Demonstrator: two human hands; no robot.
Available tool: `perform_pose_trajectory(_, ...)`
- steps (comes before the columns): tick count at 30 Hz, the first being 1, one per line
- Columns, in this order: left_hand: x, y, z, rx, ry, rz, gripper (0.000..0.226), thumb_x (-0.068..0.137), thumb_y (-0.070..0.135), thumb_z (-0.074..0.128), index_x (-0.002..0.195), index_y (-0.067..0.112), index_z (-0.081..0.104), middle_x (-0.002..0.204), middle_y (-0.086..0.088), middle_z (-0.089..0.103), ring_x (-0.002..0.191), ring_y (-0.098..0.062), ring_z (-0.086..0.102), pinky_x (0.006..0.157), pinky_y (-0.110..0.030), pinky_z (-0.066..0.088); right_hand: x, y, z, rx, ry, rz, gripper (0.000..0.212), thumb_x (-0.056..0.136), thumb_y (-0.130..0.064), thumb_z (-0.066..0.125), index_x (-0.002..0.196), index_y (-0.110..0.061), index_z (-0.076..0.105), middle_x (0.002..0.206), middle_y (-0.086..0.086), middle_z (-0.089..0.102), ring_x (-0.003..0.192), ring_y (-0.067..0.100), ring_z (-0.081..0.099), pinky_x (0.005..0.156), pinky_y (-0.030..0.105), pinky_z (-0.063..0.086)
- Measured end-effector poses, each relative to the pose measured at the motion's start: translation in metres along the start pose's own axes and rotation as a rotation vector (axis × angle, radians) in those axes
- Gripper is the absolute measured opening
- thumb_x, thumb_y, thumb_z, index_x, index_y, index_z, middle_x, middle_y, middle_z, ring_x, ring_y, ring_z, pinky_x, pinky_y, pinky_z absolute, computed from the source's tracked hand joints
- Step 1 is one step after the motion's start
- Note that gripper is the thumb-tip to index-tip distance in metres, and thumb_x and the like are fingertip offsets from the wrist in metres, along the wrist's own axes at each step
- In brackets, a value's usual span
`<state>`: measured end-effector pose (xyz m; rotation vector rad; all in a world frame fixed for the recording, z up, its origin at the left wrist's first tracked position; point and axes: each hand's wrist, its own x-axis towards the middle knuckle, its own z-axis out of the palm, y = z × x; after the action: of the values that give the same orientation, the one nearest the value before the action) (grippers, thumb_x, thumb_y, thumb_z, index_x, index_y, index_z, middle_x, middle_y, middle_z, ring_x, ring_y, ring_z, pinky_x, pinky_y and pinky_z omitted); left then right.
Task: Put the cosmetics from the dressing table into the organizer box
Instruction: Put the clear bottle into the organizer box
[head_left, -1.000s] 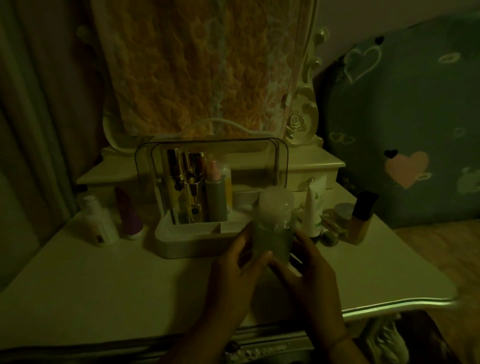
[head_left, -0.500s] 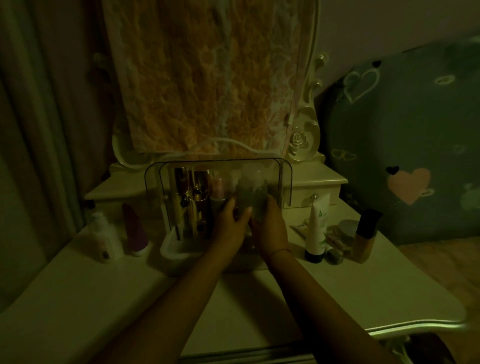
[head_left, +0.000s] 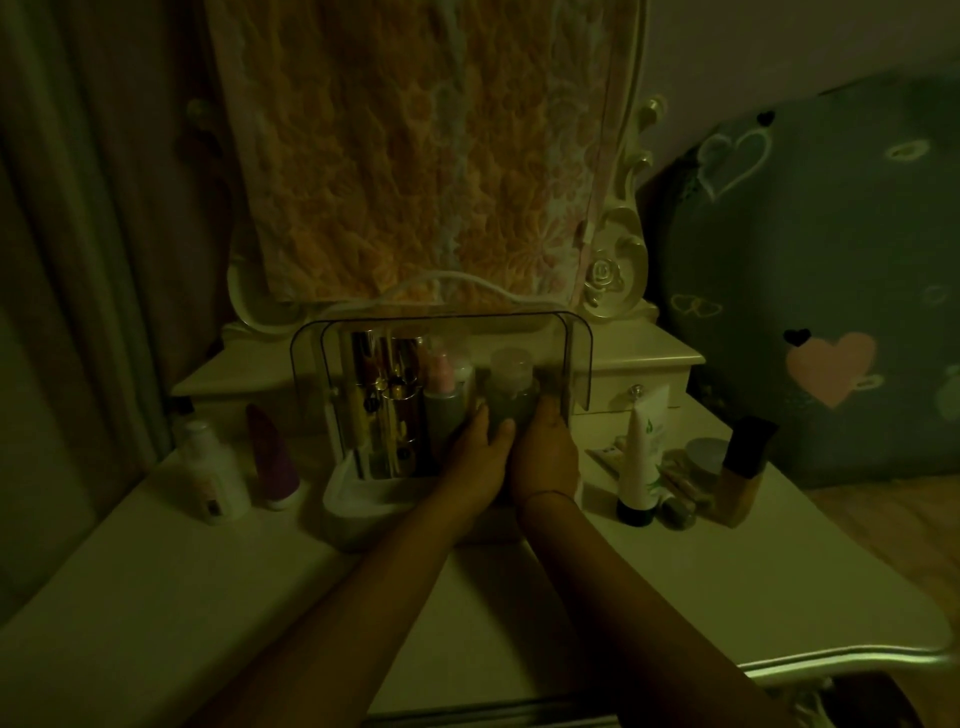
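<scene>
The organizer box (head_left: 363, 501), white with a raised clear lid, stands at the back middle of the dressing table (head_left: 156, 597). Inside it are gold tubes (head_left: 395, 410) and a pink-capped bottle (head_left: 441, 395). A green bottle with a clear cap (head_left: 511, 387) stands upright in the box's right side. My left hand (head_left: 475, 457) and my right hand (head_left: 545, 452) both clasp its lower body. Left of the box stand a small white bottle (head_left: 213, 475) and a dark purple tube (head_left: 272, 457). Right of it are a white tube (head_left: 641, 457), a foundation bottle (head_left: 740, 470) and small items.
A cloth-covered mirror (head_left: 426, 156) with an ornate white frame rises behind the box, with a small drawer unit (head_left: 631, 387) at its right. A heart-patterned cushion (head_left: 831, 286) leans at the right. A curtain hangs at the left.
Both hands carried the green bottle from the table's front forward into the right side of the organizer box, where it now stands lower.
</scene>
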<state>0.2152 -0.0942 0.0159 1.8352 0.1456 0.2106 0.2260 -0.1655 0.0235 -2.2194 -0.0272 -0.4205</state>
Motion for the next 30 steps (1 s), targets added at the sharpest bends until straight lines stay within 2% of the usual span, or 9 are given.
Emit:
perform_pose_trajectory(6,-0.003,0.002,0.002,-0.007,0.013,-0.011,0.053,0.095,0.041,0.038,0.144,0.029,0.02,0.155,-0.006,0.021,0.14,-0.026,0.024,0.113,-0.048,0.028,0.006,-0.001,0.001,-0.124,-0.018,-0.006,0.027,0.094,-0.013,0.041,0.12,-0.004,0.044,0.111,0.021,0.061,0.098,0.035,0.061,0.077,0.039,0.049)
perform_pose_trajectory(12,-0.001,0.007,0.002,-0.061,-0.011,-0.046,0.052,0.095,0.041,0.038,0.143,0.027,0.026,0.154,-0.005,0.024,0.14,-0.025,0.026,0.112,-0.044,0.029,0.008,0.002,0.003,-0.132,-0.041,0.006,0.027,0.096,-0.016,0.039,0.119,-0.004,0.045,0.111,0.02,0.061,0.098,0.033,0.062,0.074,0.034,0.047)
perform_pose_trajectory(17,0.0,0.01,0.002,-0.127,-0.059,-0.048,0.051,0.096,0.039,0.038,0.143,0.023,0.027,0.154,-0.004,0.025,0.14,-0.023,0.027,0.109,-0.038,0.028,0.004,0.007,0.004,-0.182,-0.074,0.021,0.032,0.095,-0.013,0.042,0.125,-0.002,0.043,0.119,0.018,0.059,0.104,0.031,0.061,0.082,0.035,0.049)
perform_pose_trajectory(22,-0.001,0.013,0.003,-0.162,-0.067,-0.066,0.051,0.096,0.041,0.037,0.143,0.024,0.026,0.153,-0.003,0.027,0.139,-0.023,0.027,0.108,-0.038,0.029,0.0,0.011,0.002,-0.192,-0.081,-0.01,0.035,0.094,-0.011,0.045,0.128,-0.004,0.042,0.122,0.016,0.057,0.107,0.029,0.059,0.085,0.034,0.049)
perform_pose_trajectory(26,-0.009,0.016,0.002,-0.164,-0.068,-0.032,0.052,0.096,0.039,0.038,0.144,0.021,0.025,0.153,-0.004,0.027,0.139,-0.022,0.028,0.098,-0.029,0.028,-0.01,0.01,-0.008,-0.187,-0.094,-0.099,0.037,0.094,-0.012,0.046,0.129,-0.006,0.041,0.127,0.015,0.053,0.113,0.027,0.054,0.09,0.033,0.045)
perform_pose_trajectory(30,-0.031,0.016,0.005,-0.178,-0.047,0.052,0.05,0.096,0.033,0.041,0.143,0.021,0.027,0.15,-0.006,0.032,0.133,-0.019,0.035,0.095,-0.026,0.032,-0.05,0.018,-0.035,0.052,-0.016,-0.277,0.039,0.091,-0.006,0.05,0.129,-0.007,0.047,0.125,0.01,0.056,0.113,0.022,0.054,0.093,0.029,0.046)
